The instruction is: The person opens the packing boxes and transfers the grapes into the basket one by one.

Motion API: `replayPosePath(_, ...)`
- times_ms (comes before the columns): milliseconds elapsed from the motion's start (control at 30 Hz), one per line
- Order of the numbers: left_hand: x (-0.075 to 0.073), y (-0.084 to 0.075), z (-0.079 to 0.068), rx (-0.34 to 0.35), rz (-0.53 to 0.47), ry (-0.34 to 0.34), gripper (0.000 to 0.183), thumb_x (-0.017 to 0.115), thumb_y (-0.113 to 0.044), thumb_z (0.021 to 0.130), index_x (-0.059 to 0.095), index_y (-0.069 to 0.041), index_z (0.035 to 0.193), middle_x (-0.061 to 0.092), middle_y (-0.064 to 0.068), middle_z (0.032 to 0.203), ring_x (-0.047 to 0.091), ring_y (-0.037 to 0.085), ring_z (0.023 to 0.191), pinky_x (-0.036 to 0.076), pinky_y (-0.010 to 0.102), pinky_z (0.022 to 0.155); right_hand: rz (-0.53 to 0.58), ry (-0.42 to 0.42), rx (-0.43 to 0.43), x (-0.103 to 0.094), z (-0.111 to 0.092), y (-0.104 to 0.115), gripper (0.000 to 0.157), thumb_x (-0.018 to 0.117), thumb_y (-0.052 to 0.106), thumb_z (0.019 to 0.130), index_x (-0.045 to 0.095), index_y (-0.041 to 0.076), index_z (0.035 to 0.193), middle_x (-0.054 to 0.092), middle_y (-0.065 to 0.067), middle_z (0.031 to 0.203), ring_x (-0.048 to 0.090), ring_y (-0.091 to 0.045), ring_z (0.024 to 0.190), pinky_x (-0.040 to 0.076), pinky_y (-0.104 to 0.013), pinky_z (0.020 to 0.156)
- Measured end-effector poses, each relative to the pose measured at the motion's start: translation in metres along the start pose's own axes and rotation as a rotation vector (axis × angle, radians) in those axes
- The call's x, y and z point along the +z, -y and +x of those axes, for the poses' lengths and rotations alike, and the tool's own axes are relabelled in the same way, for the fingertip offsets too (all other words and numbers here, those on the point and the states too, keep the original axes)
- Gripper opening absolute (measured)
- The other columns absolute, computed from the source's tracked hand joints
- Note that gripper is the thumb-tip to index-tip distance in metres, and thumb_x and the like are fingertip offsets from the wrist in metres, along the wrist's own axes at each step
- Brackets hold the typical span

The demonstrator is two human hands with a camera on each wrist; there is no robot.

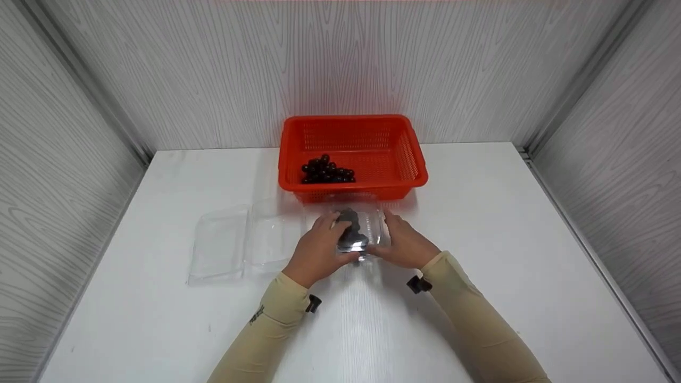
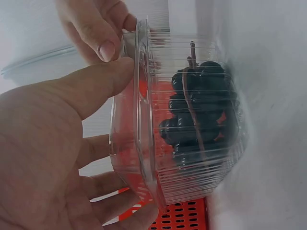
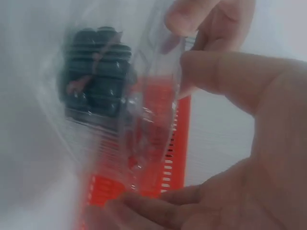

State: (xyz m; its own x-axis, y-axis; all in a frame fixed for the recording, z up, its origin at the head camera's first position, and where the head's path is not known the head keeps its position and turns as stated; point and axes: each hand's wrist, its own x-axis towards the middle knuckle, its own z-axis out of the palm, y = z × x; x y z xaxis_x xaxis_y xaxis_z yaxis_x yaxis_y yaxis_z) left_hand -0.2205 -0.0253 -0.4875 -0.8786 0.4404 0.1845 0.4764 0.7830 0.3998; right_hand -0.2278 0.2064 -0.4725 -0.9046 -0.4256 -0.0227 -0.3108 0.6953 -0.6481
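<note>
Box [image 1: 375, 227], of clear plastic, is between the two hands on the white table [image 1: 351, 330], just in front of the red basket [image 1: 380, 159]. It is upright, its lid [image 2: 125, 120] uppermost and its ribbed base [image 2: 177, 191] toward the table; the rims meet along the side seen from the left wrist, though I cannot tell whether they are latched. Inside lies a bunch of dark grapes [image 2: 204, 110], with a thin brown stem [image 2: 194, 120] running across it. The left hand [image 1: 319, 250] grasps the box from its left side, the thumb [image 2: 103, 79] on the near edge of the lid and the fingers spread along the side and toward the far edge. The right hand [image 1: 407, 244] grasps it from the right, its thumb [image 3: 220, 72] on the near edge and its fingers reaching round to the far edge, partly blurred in the right wrist view. The two thumbs are near each other. In the near left corner of the basket sit more grapes [image 1: 325, 171], dark and glossy. To the left of the box, two clear shells [image 1: 219, 242] lie side by side on the table; I cannot tell if they are joined. Pale yellow sleeves [image 1: 481, 319] cover both forearms, and a black clip [image 1: 419, 284] shows at each wrist. Behind the basket rises a wood-grained wall [image 1: 340, 64].
</note>
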Motion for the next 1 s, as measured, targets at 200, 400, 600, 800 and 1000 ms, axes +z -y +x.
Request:
replayPosePath(200, -0.001, 0.0, 0.0, -0.029, 0.025, 0.011, 0.072, 0.081, -0.049, 0.088, 0.059, -0.009, 0.144, 0.049, 0.016, 0.153, 0.047, 0.032, 0.141, 0.049, 0.049, 0.108, 0.122, 0.08, 0.098, 0.004, 0.006, -0.003, 0.089, 0.078, 0.044, 0.09, 0.03, 0.004, 0.154, 0.058, -0.016, 0.136, 0.061, -0.028, 0.117, 0.052, -0.046, 0.103)
replayPosePath(400, -0.002, -0.002, 0.0, -0.048, 0.017, 0.034, 0.072, 0.08, -0.049, 0.088, 0.058, -0.01, 0.145, 0.048, 0.015, 0.154, 0.046, 0.03, 0.141, 0.048, 0.049, 0.109, 0.098, 0.076, 0.217, 0.001, 0.008, -0.006, 0.081, 0.085, 0.051, 0.081, 0.043, 0.003, 0.132, 0.063, -0.008, 0.103, 0.061, -0.022, 0.088, 0.053, -0.036, 0.079)
replayPosePath(600, -0.002, -0.002, 0.0, -0.041, 0.03, 0.032, 0.072, 0.079, -0.05, 0.089, 0.058, -0.011, 0.145, 0.048, 0.016, 0.154, 0.046, 0.031, 0.141, 0.049, 0.05, 0.108, 0.1, 0.109, 0.271, 0.0, 0.008, -0.007, 0.07, 0.083, 0.058, 0.08, 0.05, 0.009, 0.117, 0.061, -0.008, 0.097, 0.059, -0.022, 0.084, 0.05, -0.034, 0.074)
replayPosePath(800, -0.004, -0.004, -0.002, -0.048, 0.036, 0.031, 0.071, 0.08, -0.049, 0.088, 0.059, -0.011, 0.144, 0.048, 0.016, 0.152, 0.048, 0.031, 0.14, 0.05, 0.049, 0.107, 0.161, 0.153, 0.303, -0.004, 0.007, -0.006, 0.064, 0.084, 0.055, 0.08, 0.054, 0.011, 0.114, 0.068, -0.007, 0.093, 0.069, -0.023, 0.068, 0.056, -0.038, 0.072)
replayPosePath(1000, -0.003, -0.006, 0.0, -0.058, 0.03, 0.037, 0.073, 0.083, -0.048, 0.086, 0.06, -0.01, 0.143, 0.05, 0.016, 0.151, 0.048, 0.031, 0.14, 0.05, 0.049, 0.107, 0.138, 0.191, 0.274, -0.011, 0.007, -0.008, 0.051, 0.082, 0.048, 0.085, 0.064, 0.01, 0.114, 0.066, -0.005, 0.069, 0.056, -0.018, 0.052, 0.054, -0.04, 0.058)
